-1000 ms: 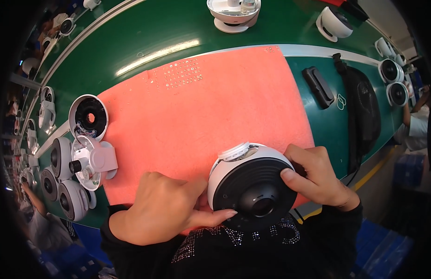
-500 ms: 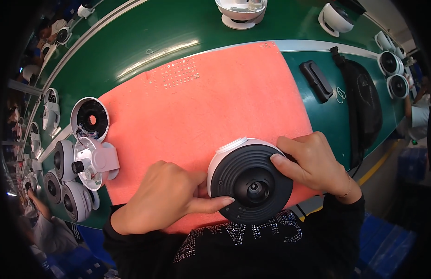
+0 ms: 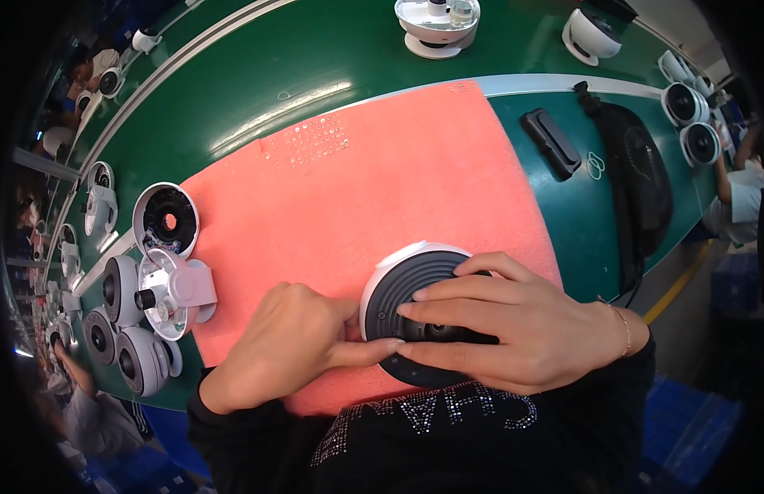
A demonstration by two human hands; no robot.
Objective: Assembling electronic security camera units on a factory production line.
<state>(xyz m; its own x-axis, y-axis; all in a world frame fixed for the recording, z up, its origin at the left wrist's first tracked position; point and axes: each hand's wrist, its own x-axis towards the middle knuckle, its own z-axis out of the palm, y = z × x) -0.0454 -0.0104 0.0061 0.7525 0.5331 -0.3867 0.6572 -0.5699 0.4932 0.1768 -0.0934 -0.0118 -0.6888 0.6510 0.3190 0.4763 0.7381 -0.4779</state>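
A round camera [image 3: 419, 276] with a ringed dark grey face and white shell is tilted up at the near edge of the pink cloth [image 3: 332, 210]. My left hand [image 3: 287, 346] grips its left rim, with the thumb over the face and the other fingers partly hidden behind the shell. Across the face lies my right hand [image 3: 522, 329], its fingers stretched out and spread, covering most of the central lens. The right fingertips come close to the tip of my left thumb. Whether anything small sits between them, I cannot tell.
Rows of small screws [image 3: 316, 140] lie on the cloth. An opened camera housing [image 3: 166, 218], a white camera base [image 3: 172, 292] and several cameras [image 3: 139, 362] stand left. A dark case [image 3: 551, 144] and black bag [image 3: 641, 177] lie right. Another white unit [image 3: 438, 25] stands beyond.
My right hand has left the camera's upper right rim and moved leftward over its face, now covering much of the lens. My left hand keeps its hold on the left rim.
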